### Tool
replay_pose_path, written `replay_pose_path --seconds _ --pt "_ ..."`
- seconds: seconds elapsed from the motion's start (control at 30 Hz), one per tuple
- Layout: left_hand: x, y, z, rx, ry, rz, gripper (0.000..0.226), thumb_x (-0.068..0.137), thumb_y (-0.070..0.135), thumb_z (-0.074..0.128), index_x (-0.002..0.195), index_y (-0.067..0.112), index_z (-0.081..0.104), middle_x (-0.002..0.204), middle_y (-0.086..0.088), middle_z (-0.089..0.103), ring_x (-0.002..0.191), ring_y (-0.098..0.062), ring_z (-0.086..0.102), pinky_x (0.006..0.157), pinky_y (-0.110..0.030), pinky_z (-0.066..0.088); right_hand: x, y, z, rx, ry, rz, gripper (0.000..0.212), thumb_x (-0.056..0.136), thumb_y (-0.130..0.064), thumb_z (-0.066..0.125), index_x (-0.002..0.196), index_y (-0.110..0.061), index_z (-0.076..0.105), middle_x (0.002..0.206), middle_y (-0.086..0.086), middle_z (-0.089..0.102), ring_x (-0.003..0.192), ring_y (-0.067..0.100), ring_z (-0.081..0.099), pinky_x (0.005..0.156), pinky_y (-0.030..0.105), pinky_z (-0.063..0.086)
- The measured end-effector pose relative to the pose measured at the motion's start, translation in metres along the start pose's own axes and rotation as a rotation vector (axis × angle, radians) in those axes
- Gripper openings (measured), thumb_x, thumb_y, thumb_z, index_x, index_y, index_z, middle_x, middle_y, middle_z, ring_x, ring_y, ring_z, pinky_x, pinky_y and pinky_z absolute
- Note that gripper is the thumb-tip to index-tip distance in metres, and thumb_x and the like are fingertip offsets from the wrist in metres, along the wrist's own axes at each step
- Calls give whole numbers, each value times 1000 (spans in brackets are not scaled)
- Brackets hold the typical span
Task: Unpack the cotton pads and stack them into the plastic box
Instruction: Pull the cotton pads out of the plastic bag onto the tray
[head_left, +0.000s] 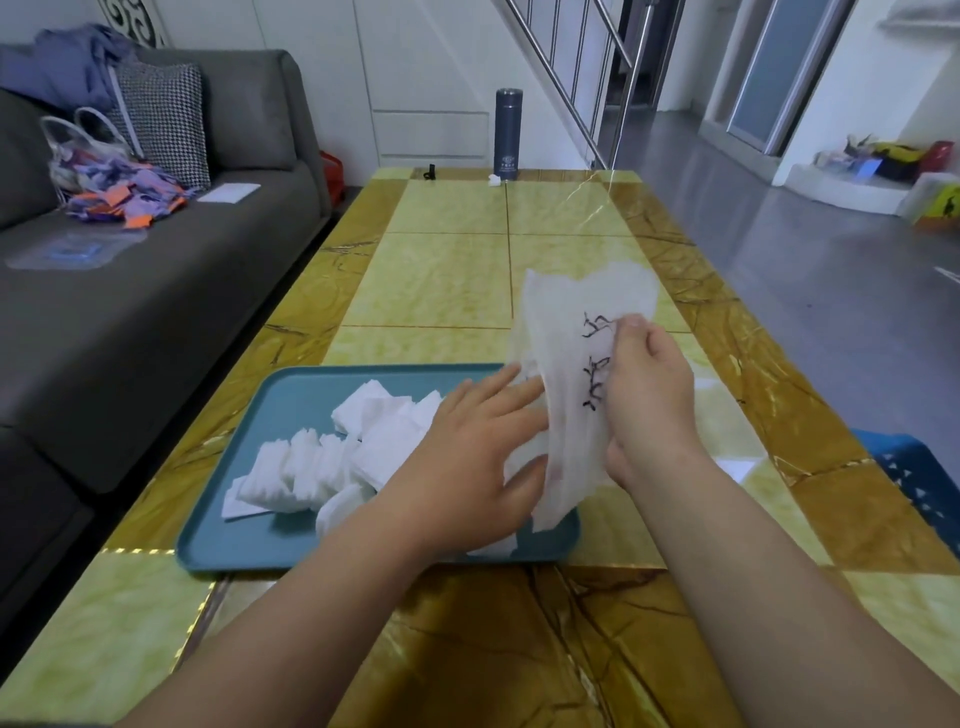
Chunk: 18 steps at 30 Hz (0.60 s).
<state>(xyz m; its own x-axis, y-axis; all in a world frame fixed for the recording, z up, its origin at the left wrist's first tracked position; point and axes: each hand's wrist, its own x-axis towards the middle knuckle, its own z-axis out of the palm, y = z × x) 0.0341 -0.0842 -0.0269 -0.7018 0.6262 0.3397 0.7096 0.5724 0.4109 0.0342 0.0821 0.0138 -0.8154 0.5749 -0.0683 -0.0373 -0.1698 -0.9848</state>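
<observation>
Several white cotton pads (317, 467) lie spilled in loose rows on a teal tray (249, 545) on the table. My right hand (649, 400) grips a translucent plastic bag (566, 364) with black lettering, held upright over the tray's right end. My left hand (467, 452) has its fingers straight, touching the bag's left side, its thumb near the bag's lower part. No plastic box is in sight.
The tray sits on a yellow-and-brown marble-patterned table (441, 280). A dark flask (506, 134) stands at the far edge. A grey sofa (156, 270) with a bag and coloured scraps lies left. A blue stool (914, 478) stands at the right.
</observation>
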Motion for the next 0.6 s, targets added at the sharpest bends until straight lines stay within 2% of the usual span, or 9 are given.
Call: replay_pose_path --seconds 0.07,0.13,0.2,0.27,0.33,0.37,0.43,0.5,0.6 --pt "-6 8 -5 -184 21 -36 38 99 45 47 122 27 71 158 9 47 155 -6 24 122 -45 30 3 -1 -2 27 26 15 34 106 -43 48 80 -27 63 73 -6 64 71 13 61 76 39 57" --pt "-12 18 -10 -254 -40 -54 37 99 51 49 120 29 71 161 12 42 153 0 22 122 -38 30 3 -2 -2 44 -14 48 30 106 -43 48 91 -27 69 86 -6 73 83 14 69 90 44 60" --pt "-14 19 -9 -160 -75 7 39 94 52 61 127 31 68 162 14 36 152 -4 26 117 -34 36 2 -5 1 58 -127 112 31 106 -44 51 104 -24 74 101 0 81 96 20 77 94 48 62" --pt "-12 14 -4 -21 -34 49 27 92 42 68 111 23 72 157 6 43 145 -16 39 105 -41 49 -3 -12 3 50 -266 177 38 105 -46 52 115 -17 74 108 7 81 101 25 78 89 44 64" --pt "-5 8 -3 72 64 1 19 94 32 66 97 15 74 145 -1 55 131 -24 51 90 -44 55 -7 -15 6 -30 -383 133 42 106 -51 47 124 -24 73 113 -1 80 106 17 76 86 36 63" --pt "-1 5 -4 76 136 -33 20 96 30 64 97 13 75 135 -1 61 121 -23 56 84 -43 56 -9 -14 6 -96 -413 69 43 107 -54 43 133 -30 68 124 -8 76 116 12 72 95 33 58" --pt "8 1 -12 25 291 -112 21 96 28 61 94 11 73 108 2 64 95 -20 61 72 -43 55 -11 -10 5 -226 -454 -62 53 106 -59 37 154 -39 47 152 -20 52 137 -2 48 112 26 38" --pt "22 -5 -23 25 375 -214 22 97 26 61 84 9 64 90 3 58 78 -21 57 64 -42 53 -11 -6 4 -316 -469 -125 59 106 -58 36 162 -40 29 161 -24 36 136 -11 32 109 18 26" --pt "50 -18 -42 54 444 -339 36 97 18 61 66 16 44 75 4 44 66 -22 46 60 -34 36 -9 3 4 -339 -487 -152 59 107 -47 48 163 -36 30 164 -20 35 138 -7 37 107 20 31"
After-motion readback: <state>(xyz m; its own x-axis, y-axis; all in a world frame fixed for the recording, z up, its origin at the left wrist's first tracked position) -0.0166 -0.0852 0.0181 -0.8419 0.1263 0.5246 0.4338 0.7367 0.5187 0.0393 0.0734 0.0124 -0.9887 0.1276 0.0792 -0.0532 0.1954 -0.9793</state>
